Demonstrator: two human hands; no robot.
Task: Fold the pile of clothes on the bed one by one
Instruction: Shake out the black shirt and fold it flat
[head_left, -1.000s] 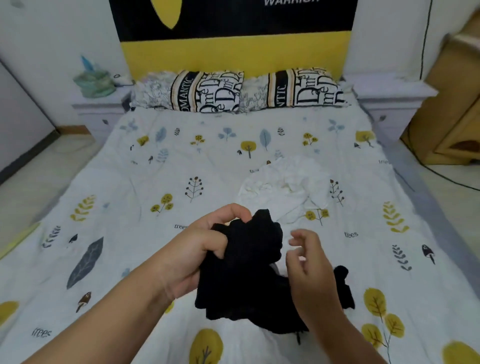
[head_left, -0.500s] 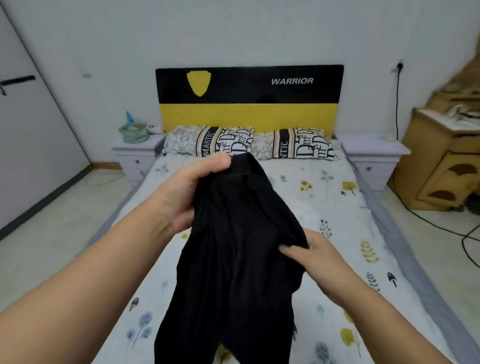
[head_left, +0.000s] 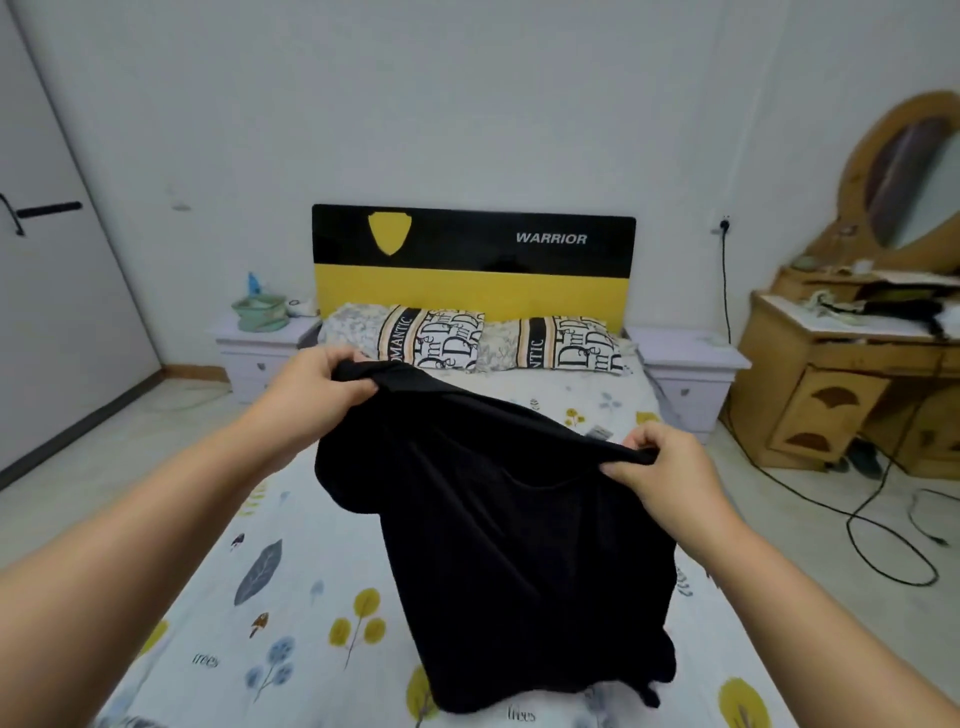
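A black garment (head_left: 509, 540) hangs in the air over the bed (head_left: 291, 582), spread between both hands. My left hand (head_left: 322, 387) grips its upper left edge, held higher and farther out. My right hand (head_left: 660, 467) pinches the upper right edge, lower and nearer to me. The cloth drapes down with its bottom hem touching the patterned sheet. The white clothes seen earlier on the bed are hidden behind the black garment.
Two printed pillows (head_left: 431, 338) lie against the black-and-yellow headboard (head_left: 472, 260). White nightstands (head_left: 260, 348) flank the bed; the left one carries a green basket (head_left: 260, 312). A wooden dresser with a mirror (head_left: 852, 374) stands at the right, with black cables (head_left: 883, 545) on the floor.
The garment went from a bunched lump on the bed to being lifted and stretched open. My right hand took hold of its edge and moved right; the camera tilted up.
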